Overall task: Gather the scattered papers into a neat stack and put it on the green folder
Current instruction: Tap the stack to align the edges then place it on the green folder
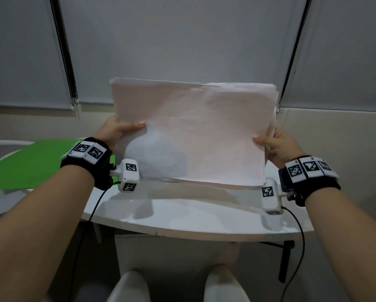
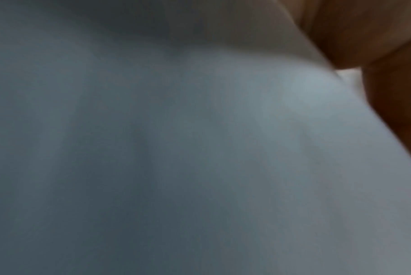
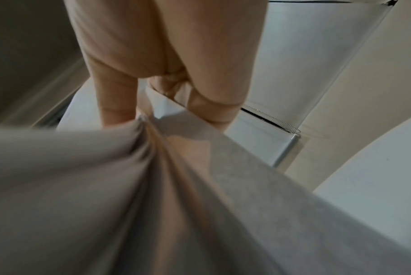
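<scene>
I hold a stack of white papers (image 1: 195, 131) upright over the white table (image 1: 182, 214), its bottom edge on or just above the tabletop. My left hand (image 1: 119, 129) grips the stack's left edge, thumb on the front sheet. My right hand (image 1: 276, 142) grips the right edge the same way. The top edges of the sheets are slightly uneven. The green folder (image 1: 25, 164) lies flat at the left, behind my left wrist. In the left wrist view the paper (image 2: 176, 148) fills the picture. In the right wrist view my fingers (image 3: 120, 93) pinch the sheets (image 3: 152, 186).
Grey roller blinds (image 1: 182, 40) and a pale wall close off the far side of the table. A bead chain (image 3: 270, 119) hangs at the right blind. The table's curved front edge (image 1: 182, 233) is near me, with my knees below it.
</scene>
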`<state>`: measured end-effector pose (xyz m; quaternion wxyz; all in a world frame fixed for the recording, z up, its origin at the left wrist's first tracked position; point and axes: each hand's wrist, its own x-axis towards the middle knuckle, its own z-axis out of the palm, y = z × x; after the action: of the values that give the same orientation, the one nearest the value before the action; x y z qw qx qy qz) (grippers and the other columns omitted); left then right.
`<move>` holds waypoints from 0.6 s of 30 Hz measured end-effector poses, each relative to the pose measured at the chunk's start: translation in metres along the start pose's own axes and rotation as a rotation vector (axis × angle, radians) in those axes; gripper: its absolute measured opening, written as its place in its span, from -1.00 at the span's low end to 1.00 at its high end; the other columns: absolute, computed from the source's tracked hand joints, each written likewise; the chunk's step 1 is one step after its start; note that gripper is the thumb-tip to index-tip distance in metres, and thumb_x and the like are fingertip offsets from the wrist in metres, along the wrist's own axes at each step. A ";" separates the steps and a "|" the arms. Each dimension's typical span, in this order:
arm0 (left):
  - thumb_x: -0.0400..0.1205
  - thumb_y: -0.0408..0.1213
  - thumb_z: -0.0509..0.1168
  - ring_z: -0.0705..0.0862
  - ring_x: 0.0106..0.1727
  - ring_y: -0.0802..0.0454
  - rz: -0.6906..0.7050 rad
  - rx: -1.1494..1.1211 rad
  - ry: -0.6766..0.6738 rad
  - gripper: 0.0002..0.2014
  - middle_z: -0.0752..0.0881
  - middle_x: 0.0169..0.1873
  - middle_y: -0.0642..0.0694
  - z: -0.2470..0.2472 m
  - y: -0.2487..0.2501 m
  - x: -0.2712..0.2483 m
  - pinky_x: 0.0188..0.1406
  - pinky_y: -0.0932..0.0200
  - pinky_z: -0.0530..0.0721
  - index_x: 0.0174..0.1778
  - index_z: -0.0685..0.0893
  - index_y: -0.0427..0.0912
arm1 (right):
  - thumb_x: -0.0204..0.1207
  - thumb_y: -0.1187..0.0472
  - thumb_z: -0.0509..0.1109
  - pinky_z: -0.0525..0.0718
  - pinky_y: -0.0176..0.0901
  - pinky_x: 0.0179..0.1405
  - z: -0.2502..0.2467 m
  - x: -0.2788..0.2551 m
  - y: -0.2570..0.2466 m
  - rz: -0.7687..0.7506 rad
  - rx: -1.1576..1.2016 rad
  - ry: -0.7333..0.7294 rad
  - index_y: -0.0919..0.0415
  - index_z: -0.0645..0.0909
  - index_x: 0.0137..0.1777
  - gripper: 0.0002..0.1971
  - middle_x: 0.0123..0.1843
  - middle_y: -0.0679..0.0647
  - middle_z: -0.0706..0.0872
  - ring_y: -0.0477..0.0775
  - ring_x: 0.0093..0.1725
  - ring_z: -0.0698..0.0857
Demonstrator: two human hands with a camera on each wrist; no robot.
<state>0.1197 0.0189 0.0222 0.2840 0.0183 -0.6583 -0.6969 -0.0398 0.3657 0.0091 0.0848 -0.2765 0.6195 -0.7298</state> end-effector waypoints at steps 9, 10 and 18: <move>0.49 -0.59 0.34 0.75 -0.43 0.19 0.027 0.047 0.051 -0.72 0.79 -0.51 0.06 0.004 -0.003 0.005 -0.33 0.33 0.74 -0.41 0.79 -0.16 | 0.18 0.44 0.53 0.76 -0.28 -0.27 0.011 0.004 -0.004 -0.038 0.019 0.016 0.14 0.60 0.00 -0.60 -0.28 -0.08 0.84 -0.11 -0.25 0.81; 0.48 -0.58 0.36 0.76 -0.40 0.18 0.044 0.044 0.065 -0.79 0.80 -0.48 0.06 0.004 -0.003 0.005 -0.31 0.32 0.75 -0.30 0.76 -0.18 | 0.07 0.40 0.56 0.76 -0.27 -0.26 0.011 0.005 -0.007 -0.036 0.021 0.031 0.15 0.61 0.00 -0.55 -0.29 -0.08 0.84 -0.09 -0.25 0.81; 0.46 -0.66 0.32 0.75 -0.44 0.18 0.010 0.061 -0.091 -0.75 0.80 -0.48 0.04 0.026 -0.005 0.004 -0.38 0.30 0.74 -0.22 0.68 -0.18 | 0.40 0.55 0.42 0.72 -0.16 -0.05 0.023 0.001 -0.010 -0.103 -0.129 0.199 0.39 0.54 0.26 -0.59 -0.10 0.08 0.70 0.03 -0.15 0.69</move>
<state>0.1036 0.0408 0.0221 0.2566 -0.0078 -0.6917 -0.6751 -0.0265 0.3482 0.0209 -0.0328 -0.2391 0.6554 -0.7157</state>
